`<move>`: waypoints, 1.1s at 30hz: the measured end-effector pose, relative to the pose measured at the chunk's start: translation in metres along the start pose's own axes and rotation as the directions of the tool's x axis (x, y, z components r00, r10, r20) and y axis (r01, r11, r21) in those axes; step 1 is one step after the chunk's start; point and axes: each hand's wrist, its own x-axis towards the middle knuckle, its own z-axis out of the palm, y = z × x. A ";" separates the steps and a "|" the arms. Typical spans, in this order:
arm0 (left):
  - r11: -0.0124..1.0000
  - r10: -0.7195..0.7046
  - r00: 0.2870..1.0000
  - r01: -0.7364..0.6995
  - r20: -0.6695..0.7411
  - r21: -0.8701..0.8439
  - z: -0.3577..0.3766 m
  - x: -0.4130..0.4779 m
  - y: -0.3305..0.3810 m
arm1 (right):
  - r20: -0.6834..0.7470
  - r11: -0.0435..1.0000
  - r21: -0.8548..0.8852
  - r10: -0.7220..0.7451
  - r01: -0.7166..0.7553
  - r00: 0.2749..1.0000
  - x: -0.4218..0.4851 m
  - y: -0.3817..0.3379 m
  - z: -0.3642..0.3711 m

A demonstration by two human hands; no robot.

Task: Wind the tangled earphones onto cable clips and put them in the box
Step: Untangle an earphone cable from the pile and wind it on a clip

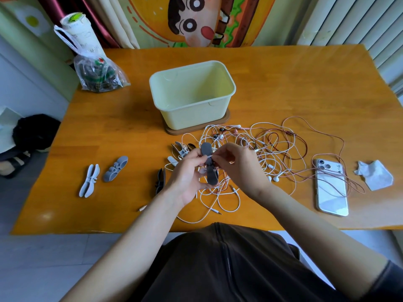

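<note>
A cartoon curtain [192,20] hangs behind the orange wooden bench [283,83]. The pale box [192,114] stands open on a brown board [226,119], mid-bench. Just in front of it the earphones [272,144] lie tangled, with pink cords crossing a phone [331,192] that lies face down on the right. The print on a plastic bag [98,73], far left, is too blurred to read. A pale clip [89,180] and a grey clip [115,168] lie on the left. The left grip [187,173] curls round a dark clip [210,171], and the right grip [237,166] pinches a white cord at its waist. The left wrist half hides a black clip [160,180].
</note>
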 end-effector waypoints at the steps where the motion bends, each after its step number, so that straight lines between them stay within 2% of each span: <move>1: 1.000 -0.010 1.000 0.010 -0.007 -0.018 0.001 0.000 0.000 | 0.002 1.000 -0.004 0.005 -0.005 1.000 0.000 0.000 0.001; 5: 0.996 -0.046 0.998 0.044 -0.032 -0.080 0.002 -0.003 0.000 | 0.009 1.000 -0.014 0.016 -0.016 1.000 -0.002 0.001 0.003; 12: 0.999 0.000 1.000 0.000 -0.014 -0.035 -0.001 -0.003 0.002 | 0.039 1.000 -0.014 0.011 -0.011 0.999 0.000 0.000 0.001; 21: 0.988 -0.051 0.999 0.047 -0.019 -0.147 -0.001 0.000 0.000 | 0.099 0.997 -0.073 -0.029 0.037 0.995 -0.001 0.001 0.002; 29: 0.998 0.063 0.998 -0.063 0.005 -0.010 -0.013 0.008 0.002 | 0.197 0.997 0.003 -0.071 0.072 0.978 -0.008 -0.002 0.004; 33: 0.997 0.069 0.997 -0.070 0.035 0.032 -0.017 0.008 0.002 | 0.122 0.984 -0.086 -0.147 0.158 0.982 -0.005 0.003 -0.001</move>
